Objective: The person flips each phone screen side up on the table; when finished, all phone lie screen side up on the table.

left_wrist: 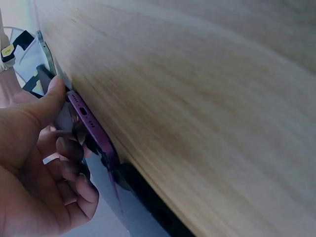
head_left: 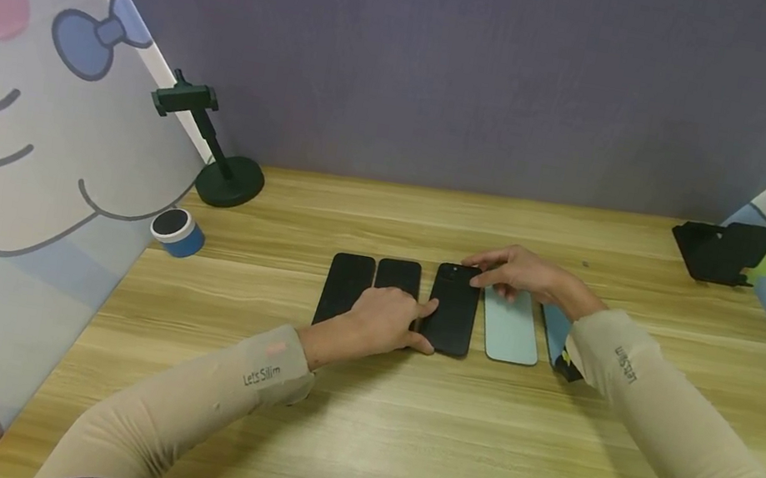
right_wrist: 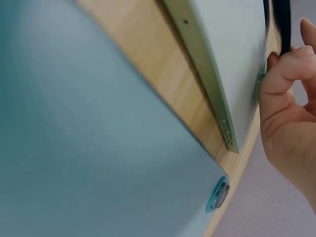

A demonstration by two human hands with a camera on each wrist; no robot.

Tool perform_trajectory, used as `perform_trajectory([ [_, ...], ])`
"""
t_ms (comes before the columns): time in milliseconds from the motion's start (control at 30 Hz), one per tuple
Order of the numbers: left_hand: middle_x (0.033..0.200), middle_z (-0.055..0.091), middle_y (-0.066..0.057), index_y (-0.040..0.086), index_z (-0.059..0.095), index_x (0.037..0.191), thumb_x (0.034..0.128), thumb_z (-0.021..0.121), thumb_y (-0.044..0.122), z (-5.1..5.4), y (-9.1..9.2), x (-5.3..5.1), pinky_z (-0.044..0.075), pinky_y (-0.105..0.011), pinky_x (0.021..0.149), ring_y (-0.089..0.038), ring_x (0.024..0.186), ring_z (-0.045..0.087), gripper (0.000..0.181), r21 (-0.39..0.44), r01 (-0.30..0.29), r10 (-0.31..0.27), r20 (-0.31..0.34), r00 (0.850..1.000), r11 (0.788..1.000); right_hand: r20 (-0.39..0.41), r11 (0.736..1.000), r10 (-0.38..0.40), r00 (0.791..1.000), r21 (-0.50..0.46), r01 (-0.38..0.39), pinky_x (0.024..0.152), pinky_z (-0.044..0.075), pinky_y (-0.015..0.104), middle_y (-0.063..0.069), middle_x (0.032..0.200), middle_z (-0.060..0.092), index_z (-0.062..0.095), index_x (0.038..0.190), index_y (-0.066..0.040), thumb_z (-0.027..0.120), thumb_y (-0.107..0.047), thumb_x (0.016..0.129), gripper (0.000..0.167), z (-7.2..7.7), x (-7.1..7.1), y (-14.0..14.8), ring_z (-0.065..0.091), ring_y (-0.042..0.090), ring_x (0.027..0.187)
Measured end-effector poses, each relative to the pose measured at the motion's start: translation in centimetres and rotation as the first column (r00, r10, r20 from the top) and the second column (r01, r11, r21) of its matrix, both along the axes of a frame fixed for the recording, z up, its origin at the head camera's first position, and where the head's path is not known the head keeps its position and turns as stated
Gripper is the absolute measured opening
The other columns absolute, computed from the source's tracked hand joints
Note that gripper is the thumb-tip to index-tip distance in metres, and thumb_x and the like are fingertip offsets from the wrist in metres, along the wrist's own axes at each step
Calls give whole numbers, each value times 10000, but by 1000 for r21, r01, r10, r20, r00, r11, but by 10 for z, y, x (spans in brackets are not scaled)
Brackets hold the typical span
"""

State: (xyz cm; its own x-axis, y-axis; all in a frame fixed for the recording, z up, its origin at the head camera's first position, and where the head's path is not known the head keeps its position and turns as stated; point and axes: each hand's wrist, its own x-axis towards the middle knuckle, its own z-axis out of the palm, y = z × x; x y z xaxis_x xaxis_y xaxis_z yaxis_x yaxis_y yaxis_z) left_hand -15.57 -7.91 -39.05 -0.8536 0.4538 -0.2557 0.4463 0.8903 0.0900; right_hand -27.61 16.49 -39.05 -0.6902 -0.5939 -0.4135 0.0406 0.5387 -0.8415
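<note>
Several phones lie side by side in a row, in the head view. The middle one is a black phone [head_left: 452,310] with its camera side up. My left hand [head_left: 380,319] holds its lower left side with thumb and index finger, partly covering the second phone [head_left: 398,275]. At the top right corner of the black phone, my right hand [head_left: 522,272] grips with thumb and fingers. Below that hand is a pale green phone [head_left: 511,328]. A blue phone [head_left: 556,331] is partly hidden by the right wrist. In the left wrist view, the second phone shows a purple edge [left_wrist: 94,128].
Another black phone [head_left: 345,290] ends the row on the left. A dark phone stand [head_left: 229,179] and a blue-and-white tub [head_left: 184,237] are at the back left. A black folded stand [head_left: 719,251] sits at the back right, before the grey partition [head_left: 456,74].
</note>
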Motion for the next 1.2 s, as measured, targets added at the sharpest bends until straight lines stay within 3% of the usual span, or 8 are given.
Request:
perform_trajectory([
  [133,577,534,22,279,370,1546,874,569,678,-2,0,0,303,-235,391,-110,478,422,806,4,-4,4,-3,1000,1000,7,1000,16,1000,0,-16,528,456,285,36,723,570,537,1468,-186,710,-265,946,555,-3,1,-4,482,126,571],
  [300,591,532,24,267,368,1547,884,563,675,-2,0,1,313,-236,388,-107,488,435,803,20,-6,6,-3,1000,1000,2,1000,5,1000,-27,-5,518,454,282,24,718,555,489,1503,-175,694,-236,957,586,-5,3,-5,495,130,571],
  [467,547,530,15,257,368,1548,889,579,655,-1,-2,1,279,-229,377,-97,430,352,799,55,-10,10,7,1000,998,-4,999,-11,1000,-44,10,512,448,281,14,688,534,449,1528,-179,706,-241,950,636,-5,5,-4,492,129,564],
  [867,533,531,23,228,378,1545,897,585,652,0,-1,2,290,-213,377,-80,444,331,801,82,1,-1,-6,1000,997,-36,999,-34,999,-36,33,507,441,286,27,695,538,458,1522,-174,725,-253,937,648,-1,8,-4,501,129,564],
  [933,630,612,11,217,395,1541,897,578,663,-1,0,3,342,-216,397,-86,500,422,804,75,9,-7,-29,1000,997,-37,999,-33,999,-36,31,509,438,285,26,700,532,453,1524,-169,719,-246,941,645,0,9,-4,498,128,565],
  [1033,968,729,-33,207,420,1534,895,558,689,-3,1,4,480,-238,506,-117,726,615,813,62,15,-10,-73,997,998,-35,999,-34,999,-35,33,512,435,286,24,704,529,448,1527,-162,714,-246,944,647,1,10,-5,496,129,569],
  [1133,1298,654,-76,209,400,1545,894,531,713,-6,4,5,569,-301,700,-192,1022,660,834,75,14,-6,-104,995,997,-31,999,-39,999,-34,38,514,436,285,23,707,531,446,1528,-157,714,-247,944,648,2,11,-6,495,130,570],
  [1200,1398,594,-95,213,366,1562,898,512,722,-6,7,6,577,-348,828,-239,1151,632,849,104,15,-4,-114,993,994,-28,999,-42,999,-35,41,515,436,282,21,712,533,446,1527,-154,712,-245,946,645,3,12,-6,494,128,568],
])
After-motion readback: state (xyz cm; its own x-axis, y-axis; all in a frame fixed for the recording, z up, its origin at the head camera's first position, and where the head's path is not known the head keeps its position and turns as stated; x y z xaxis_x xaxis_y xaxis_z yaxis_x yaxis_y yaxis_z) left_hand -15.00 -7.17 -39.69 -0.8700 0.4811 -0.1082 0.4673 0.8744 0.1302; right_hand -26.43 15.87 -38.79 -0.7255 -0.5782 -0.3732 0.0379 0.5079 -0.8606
